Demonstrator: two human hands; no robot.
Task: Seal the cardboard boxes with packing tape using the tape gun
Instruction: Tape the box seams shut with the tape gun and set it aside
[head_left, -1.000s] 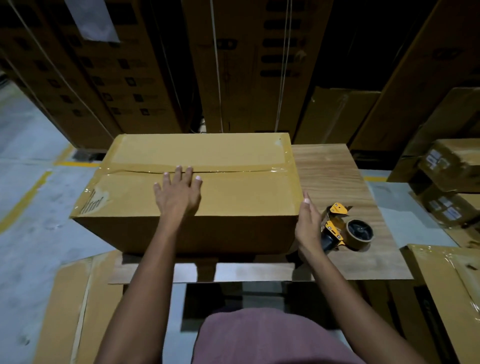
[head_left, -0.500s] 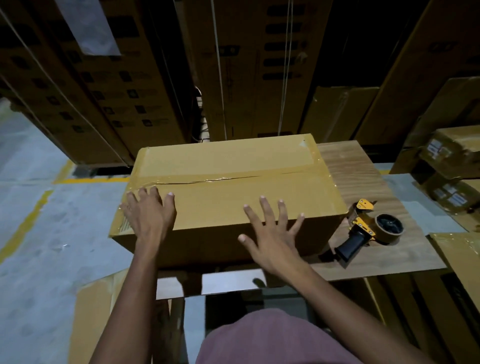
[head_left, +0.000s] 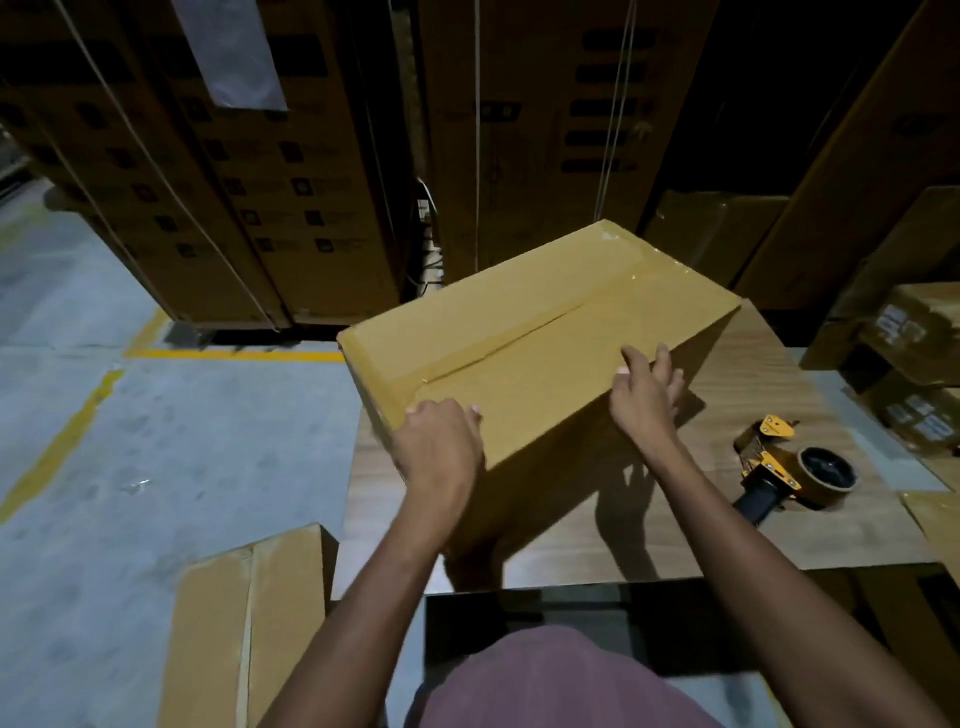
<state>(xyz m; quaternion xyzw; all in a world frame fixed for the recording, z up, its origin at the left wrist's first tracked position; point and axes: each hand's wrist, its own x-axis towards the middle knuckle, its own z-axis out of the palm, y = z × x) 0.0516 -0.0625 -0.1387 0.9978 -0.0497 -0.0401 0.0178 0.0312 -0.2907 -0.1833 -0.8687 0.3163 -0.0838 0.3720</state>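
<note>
While gripped: box (head_left: 540, 332) between hands.

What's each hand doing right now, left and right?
Left hand: fingers curled over the near corner of the taped cardboard box, gripping it.
Right hand: gripping the box's right edge, thumb on top, fingers down the side.
</note>
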